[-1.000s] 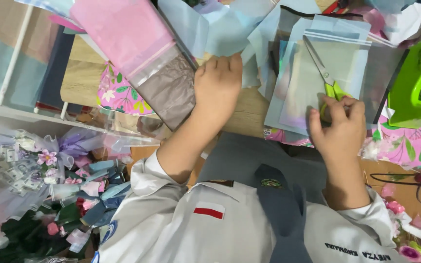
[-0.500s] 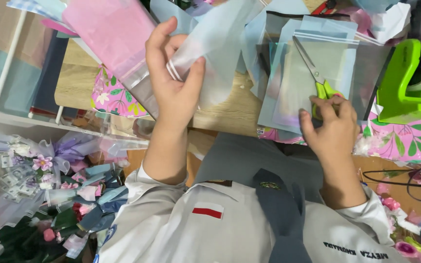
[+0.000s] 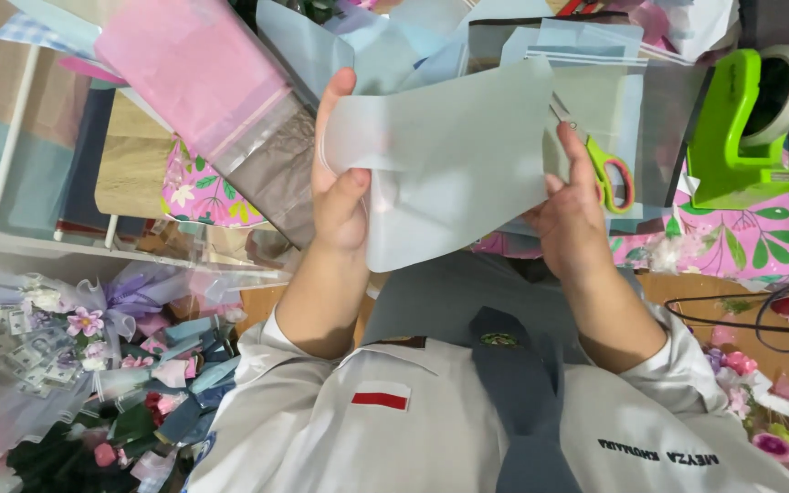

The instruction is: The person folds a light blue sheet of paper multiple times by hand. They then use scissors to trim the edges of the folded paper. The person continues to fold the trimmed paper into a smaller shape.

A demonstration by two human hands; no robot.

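Observation:
A pale blue-grey sheet of wrapping paper (image 3: pixel 454 151) is held up in front of me. My left hand (image 3: pixel 340 187) pinches its left edge, thumb over the front. Its right edge is gripped by my right hand (image 3: pixel 577 215), which also has yellow-green scissors (image 3: pixel 600 160) hanging from its fingers, blades pointing up and away. Under the sheet lies a stack of similar light blue sheets (image 3: pixel 586 55) on the table.
A pink paper pack in a clear sleeve (image 3: pixel 198 82) lies at upper left. A green tape dispenser (image 3: pixel 732 128) stands at right on a pink floral cloth (image 3: pixel 751 242). Wrapped flower bouquets (image 3: pixel 93 365) lie at lower left; a black cable (image 3: pixel 741 306) runs at right.
My left hand lifted a sheet from the pile and brought it toward me. My right hand left the stack with the scissors and took the sheet's right edge.

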